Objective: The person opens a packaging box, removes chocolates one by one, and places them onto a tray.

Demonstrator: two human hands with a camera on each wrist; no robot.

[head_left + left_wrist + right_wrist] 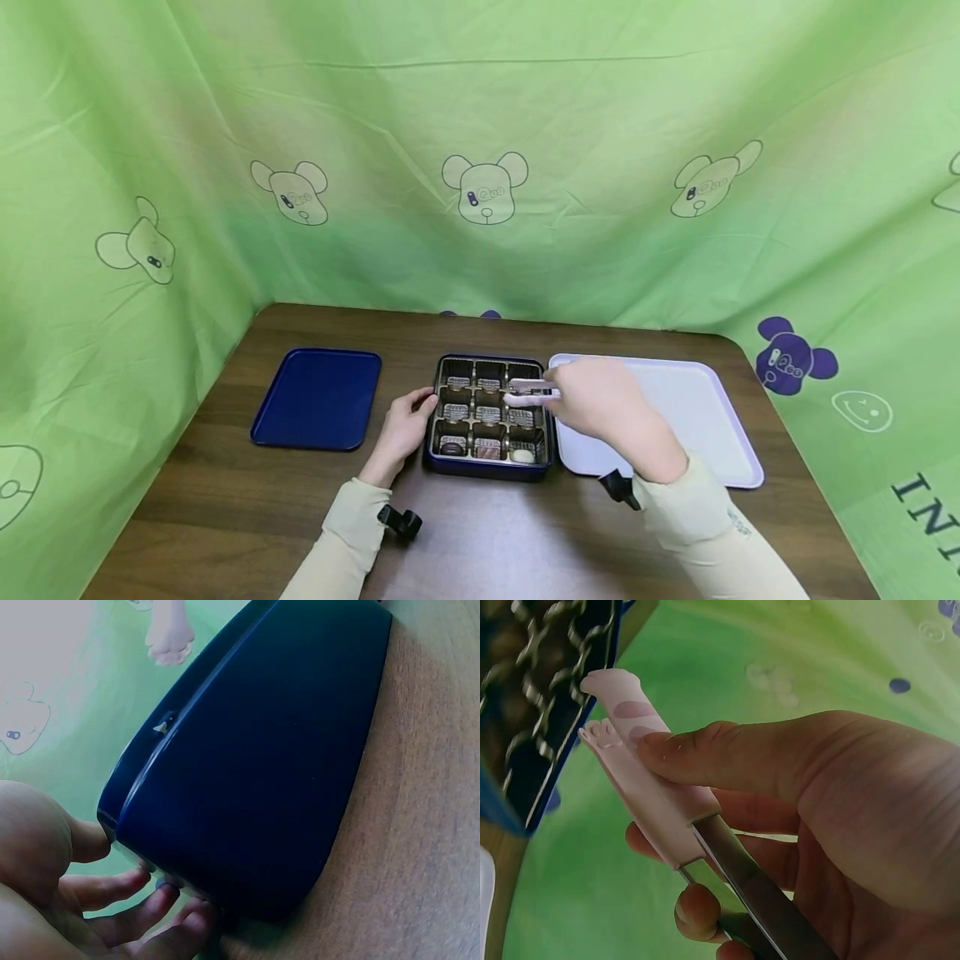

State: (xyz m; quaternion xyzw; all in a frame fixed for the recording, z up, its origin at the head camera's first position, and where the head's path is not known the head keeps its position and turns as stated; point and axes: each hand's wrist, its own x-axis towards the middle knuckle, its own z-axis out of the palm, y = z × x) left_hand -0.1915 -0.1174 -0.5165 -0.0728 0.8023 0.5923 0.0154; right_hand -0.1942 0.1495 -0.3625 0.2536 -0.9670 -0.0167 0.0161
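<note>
A dark blue square tin (487, 468) stands mid-table, its gold-edged insert divided into compartments. The front row holds a dark chocolate (452, 448), a brown chocolate (487, 451) and a white chocolate (522, 456). My left hand (402, 429) holds the tin's left side, with the thumb (88, 838) at the rim and the other fingers lower against the wall. In my right hand (600, 400) are tongs (656, 761) with pink paw-shaped tips and metal arms. Thumb and fingers grip them from opposite sides. The tips stand apart over the tin's right column, with nothing visible between them.
A blue lid or flat tray (318, 400) lies to the left of the tin. On the right, a white tray (675, 400) sits partly under my right forearm. A green printed cloth (480, 100) hangs behind and beside the wooden table (217, 500).
</note>
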